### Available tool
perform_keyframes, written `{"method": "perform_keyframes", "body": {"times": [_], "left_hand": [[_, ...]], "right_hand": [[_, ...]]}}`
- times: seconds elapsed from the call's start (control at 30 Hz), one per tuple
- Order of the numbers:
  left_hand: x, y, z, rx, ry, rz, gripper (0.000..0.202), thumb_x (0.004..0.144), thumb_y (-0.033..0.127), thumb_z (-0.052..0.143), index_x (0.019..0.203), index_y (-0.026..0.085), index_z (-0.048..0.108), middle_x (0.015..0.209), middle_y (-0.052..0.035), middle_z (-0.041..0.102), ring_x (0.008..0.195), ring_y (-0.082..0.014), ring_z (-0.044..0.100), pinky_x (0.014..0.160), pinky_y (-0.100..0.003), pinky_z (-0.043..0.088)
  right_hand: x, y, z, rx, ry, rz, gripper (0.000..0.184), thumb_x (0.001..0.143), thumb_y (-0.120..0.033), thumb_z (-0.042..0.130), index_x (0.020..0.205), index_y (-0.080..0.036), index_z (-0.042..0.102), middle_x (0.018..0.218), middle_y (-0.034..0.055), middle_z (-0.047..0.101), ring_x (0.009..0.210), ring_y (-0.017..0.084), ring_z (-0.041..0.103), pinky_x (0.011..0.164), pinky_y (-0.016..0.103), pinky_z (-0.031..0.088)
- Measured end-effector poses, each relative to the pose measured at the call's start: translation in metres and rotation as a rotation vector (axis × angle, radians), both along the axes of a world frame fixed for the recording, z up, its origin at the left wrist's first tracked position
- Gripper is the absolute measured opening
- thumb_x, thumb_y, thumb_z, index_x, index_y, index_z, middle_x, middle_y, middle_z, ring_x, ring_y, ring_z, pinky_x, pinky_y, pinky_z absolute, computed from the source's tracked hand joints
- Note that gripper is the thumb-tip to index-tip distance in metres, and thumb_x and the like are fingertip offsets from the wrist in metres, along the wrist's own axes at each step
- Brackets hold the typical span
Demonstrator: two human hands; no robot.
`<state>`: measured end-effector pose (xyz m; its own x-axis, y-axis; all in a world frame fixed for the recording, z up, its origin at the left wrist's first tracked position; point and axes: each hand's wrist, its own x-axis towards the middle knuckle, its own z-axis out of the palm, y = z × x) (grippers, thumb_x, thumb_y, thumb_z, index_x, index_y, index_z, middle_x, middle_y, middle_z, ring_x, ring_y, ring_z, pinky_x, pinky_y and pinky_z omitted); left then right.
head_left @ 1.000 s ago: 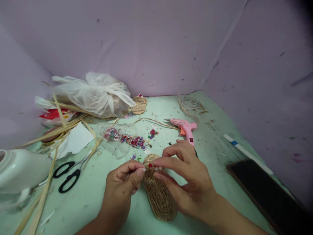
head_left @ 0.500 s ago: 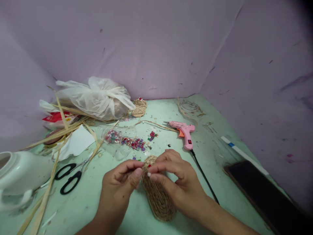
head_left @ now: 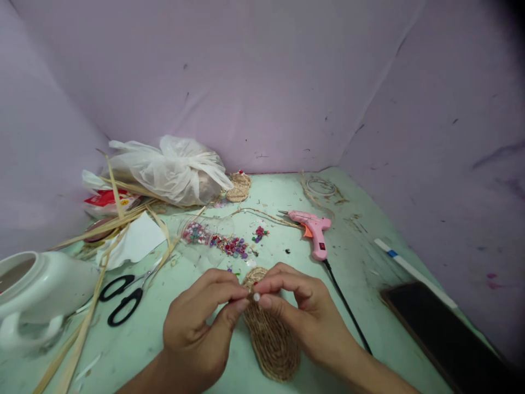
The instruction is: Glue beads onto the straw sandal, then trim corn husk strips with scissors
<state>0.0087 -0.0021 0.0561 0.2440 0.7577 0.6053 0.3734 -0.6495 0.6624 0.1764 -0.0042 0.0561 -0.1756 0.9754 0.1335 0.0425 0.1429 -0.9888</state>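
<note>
A small woven jute sole (head_left: pixel 271 343) lies on the green table in front of me. Both hands meet above its far end. My left hand (head_left: pixel 200 320) is closed in a pinch, thumb against fingertips. My right hand (head_left: pixel 297 312) is also pinched, with a tiny white bead (head_left: pixel 256 297) between thumb and forefinger. The fingertips of the two hands almost touch. What the left fingers hold is too small to make out. A clear plastic bottle (head_left: pixel 205 235) lies on its side just beyond, with coloured beads (head_left: pixel 233 246) spilling from it.
Black scissors (head_left: pixel 123 295) lie at the left beside raffia strips (head_left: pixel 98 262) and a white jug (head_left: pixel 36 290). A pink glue gun (head_left: pixel 314 230) with a black cord sits behind my right hand. A plastic bag (head_left: pixel 172 169), a second woven piece (head_left: pixel 239 186) and a dark tablet (head_left: pixel 443 328) are nearby.
My right hand drew back toward me and lowered, closing its pinch against the left fingertips. The camera tilted slightly, shifting the scene down.
</note>
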Motion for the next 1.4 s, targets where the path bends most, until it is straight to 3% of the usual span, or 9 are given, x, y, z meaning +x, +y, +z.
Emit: {"method": "perform_keyframes", "body": {"times": [0.2,0.53,0.73,0.8,0.93,1.0,1.13,1.27,1.4], "left_hand": [[0.004,-0.001,0.005,-0.128,-0.005,0.013,0.011,0.072,0.006,0.060,0.070,0.017,0.062,0.066,0.0015,0.062,0.058,-0.0069,0.058,0.053,-0.014,0.045],[0.008,-0.001,0.008,-0.312,-0.025,-0.002,0.011,0.071,0.011,0.060,0.062,0.016,0.063,0.058,0.0017,0.061,0.055,-0.0076,0.057,0.053,-0.015,0.045],[0.004,0.000,0.009,-0.676,-0.066,-0.026,0.016,0.071,0.025,0.058,0.060,0.015,0.064,0.055,0.0002,0.057,0.053,-0.0101,0.051,0.049,-0.019,0.042],[0.000,0.003,0.005,-0.721,-0.036,0.031,0.017,0.070,0.027,0.058,0.060,0.015,0.063,0.055,0.0002,0.056,0.052,-0.0104,0.050,0.049,-0.020,0.042],[-0.011,0.011,-0.017,-0.606,0.186,0.247,0.013,0.072,0.024,0.055,0.063,0.016,0.061,0.060,-0.0001,0.057,0.051,-0.0102,0.049,0.048,-0.021,0.040],[-0.015,0.012,-0.033,-0.527,0.292,0.281,0.012,0.075,0.021,0.051,0.069,0.018,0.061,0.065,0.0000,0.059,0.052,-0.0102,0.051,0.051,-0.021,0.041],[-0.017,0.009,-0.059,-0.347,0.437,0.259,0.014,0.079,0.017,0.046,0.077,0.019,0.060,0.069,-0.0006,0.061,0.058,-0.0123,0.056,0.055,-0.023,0.043],[-0.017,0.009,-0.066,-0.260,0.470,0.268,0.015,0.079,0.015,0.045,0.078,0.020,0.059,0.066,-0.0011,0.060,0.057,-0.0135,0.056,0.052,-0.022,0.042],[-0.016,0.012,-0.065,-0.261,0.448,0.276,0.016,0.078,0.014,0.044,0.078,0.020,0.059,0.066,-0.0010,0.060,0.056,-0.0137,0.056,0.051,-0.023,0.042]], "right_hand": [[0.000,-0.003,-0.005,0.074,-0.049,-0.037,0.009,0.073,-0.015,0.063,0.075,-0.021,0.069,0.072,0.0004,0.062,0.072,0.014,0.058,0.070,0.029,0.044],[-0.001,-0.002,-0.006,0.205,-0.123,-0.047,0.010,0.073,-0.013,0.063,0.076,-0.020,0.069,0.071,0.0007,0.063,0.071,0.014,0.059,0.075,0.033,0.043],[-0.001,-0.005,-0.005,0.255,-0.189,-0.009,0.013,0.074,-0.012,0.061,0.081,-0.021,0.067,0.074,0.0004,0.063,0.073,0.014,0.059,0.074,0.032,0.044],[0.005,-0.001,-0.002,0.247,-0.243,0.008,0.014,0.074,-0.015,0.062,0.085,-0.022,0.067,0.075,0.0006,0.064,0.074,0.015,0.060,0.073,0.032,0.045],[0.023,0.028,0.004,0.177,-0.402,-0.112,0.011,0.076,-0.022,0.058,0.083,-0.022,0.067,0.078,0.0017,0.067,0.075,0.016,0.061,0.070,0.030,0.048],[0.029,0.048,0.004,0.133,-0.492,-0.129,0.013,0.076,-0.023,0.056,0.082,-0.022,0.068,0.081,0.0027,0.069,0.077,0.017,0.062,0.072,0.030,0.048],[0.027,0.083,-0.001,0.113,-0.686,0.020,0.018,0.076,-0.021,0.053,0.084,-0.022,0.069,0.086,0.0037,0.070,0.081,0.019,0.062,0.072,0.032,0.048],[0.010,0.106,-0.003,0.153,-0.839,0.179,0.018,0.074,-0.016,0.055,0.082,-0.022,0.070,0.086,0.0025,0.070,0.078,0.018,0.063,0.071,0.030,0.047],[-0.008,0.123,-0.006,0.202,-0.880,0.246,0.017,0.074,-0.017,0.056,0.079,-0.022,0.071,0.080,0.0014,0.071,0.073,0.016,0.062,0.066,0.026,0.046]]}}
